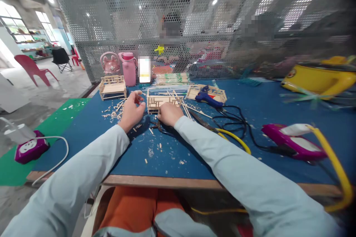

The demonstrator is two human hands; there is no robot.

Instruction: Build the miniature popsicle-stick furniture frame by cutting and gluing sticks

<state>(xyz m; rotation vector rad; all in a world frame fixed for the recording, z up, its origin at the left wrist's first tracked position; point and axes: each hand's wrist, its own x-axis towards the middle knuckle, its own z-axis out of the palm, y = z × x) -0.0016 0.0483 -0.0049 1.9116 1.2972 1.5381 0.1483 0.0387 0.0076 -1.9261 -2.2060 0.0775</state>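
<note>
My left hand (132, 110) is raised just left of a small bench-like frame of thin wooden sticks (164, 99). Its fingers are apart, with nothing visible between them. Against the near right side of the frame, my right hand (170, 114) is curled closed; its fingertips are mostly hidden, so I cannot make out what they grip. Dark-jawed pliers (158, 126) lie just beneath that hand. Loose wooden sticks (187, 111) lie beside the frame, and cut bits (112, 113) are scattered near my left hand.
A finished-looking stick bench (112, 88) stands at back left. A blue glue gun (210, 97) rests on another stick frame (190, 93) at right. Yellow-handled cutters (236, 140), black cable, purple power strips (294, 144), a pink bottle (128, 70), a lit phone (144, 70) and a mesh screen (125, 18) surround the work.
</note>
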